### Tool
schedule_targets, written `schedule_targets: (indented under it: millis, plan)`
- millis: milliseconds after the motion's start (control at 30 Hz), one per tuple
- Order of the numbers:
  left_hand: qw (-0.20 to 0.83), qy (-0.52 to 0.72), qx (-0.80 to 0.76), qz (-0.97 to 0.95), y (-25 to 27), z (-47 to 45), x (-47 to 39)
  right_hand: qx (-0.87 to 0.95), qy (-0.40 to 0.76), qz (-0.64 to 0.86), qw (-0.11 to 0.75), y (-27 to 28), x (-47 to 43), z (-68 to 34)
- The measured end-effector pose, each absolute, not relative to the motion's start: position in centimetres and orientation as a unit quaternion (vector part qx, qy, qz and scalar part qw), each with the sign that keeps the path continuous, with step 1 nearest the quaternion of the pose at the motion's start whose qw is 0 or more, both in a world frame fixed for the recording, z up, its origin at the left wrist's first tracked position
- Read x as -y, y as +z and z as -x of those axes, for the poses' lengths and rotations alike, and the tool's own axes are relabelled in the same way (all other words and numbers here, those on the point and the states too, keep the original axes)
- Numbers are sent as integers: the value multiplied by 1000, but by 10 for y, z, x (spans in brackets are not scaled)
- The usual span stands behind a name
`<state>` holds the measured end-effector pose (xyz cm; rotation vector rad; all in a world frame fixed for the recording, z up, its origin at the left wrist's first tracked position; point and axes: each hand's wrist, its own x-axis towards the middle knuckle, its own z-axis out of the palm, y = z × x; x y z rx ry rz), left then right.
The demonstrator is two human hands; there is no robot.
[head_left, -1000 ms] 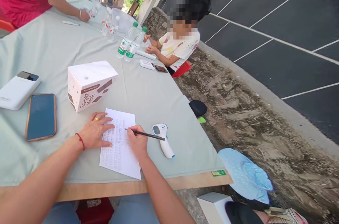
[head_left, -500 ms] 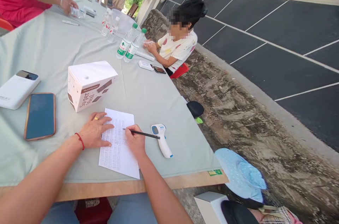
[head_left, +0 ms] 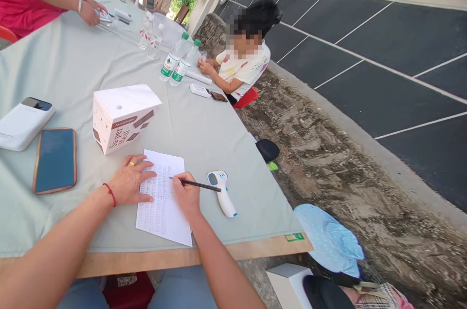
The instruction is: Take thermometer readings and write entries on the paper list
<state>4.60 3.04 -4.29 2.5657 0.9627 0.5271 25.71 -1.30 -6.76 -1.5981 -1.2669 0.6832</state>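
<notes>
A white sheet of paper covered in rows of handwriting lies on the table before me. My left hand rests flat on its left part, fingers spread. Pinched in my right hand is a slim black pen, its tip touching the writing near the middle of the sheet. To the right of that hand lies a white infrared thermometer. Just beyond the paper stands a white and brown box printed "Super Meal". A phone and a white power bank lie left of my left hand.
Several water bottles and a clear plastic tub stand farther back on the cloth-covered table. Three people sit around its far sides. A light blue hat and a white box are beyond the right corner, below table height.
My hands, the pen and the paper look nearly unchanged. At the far left, the hands of the person in red have shifted a little over the things there. The view has moved slightly.
</notes>
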Motion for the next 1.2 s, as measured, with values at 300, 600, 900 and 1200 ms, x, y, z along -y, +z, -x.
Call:
schedule_targets:
  millis: [300, 600, 900, 1200]
  plan:
    - [167, 177, -340, -908, -41, -46, -30, 516, 283, 652, 478, -67, 12, -255]
    - [167, 172, -340, -909, -42, -46, -31, 516, 267, 655, 483, -69, 13, -257]
    - [173, 163, -344, -908, -41, -46, -31, 528, 254, 655, 478, -70, 12, -258]
    - [168, 164, -343, -909, -43, -46, -32, 520, 259, 659, 478, -69, 13, -257]
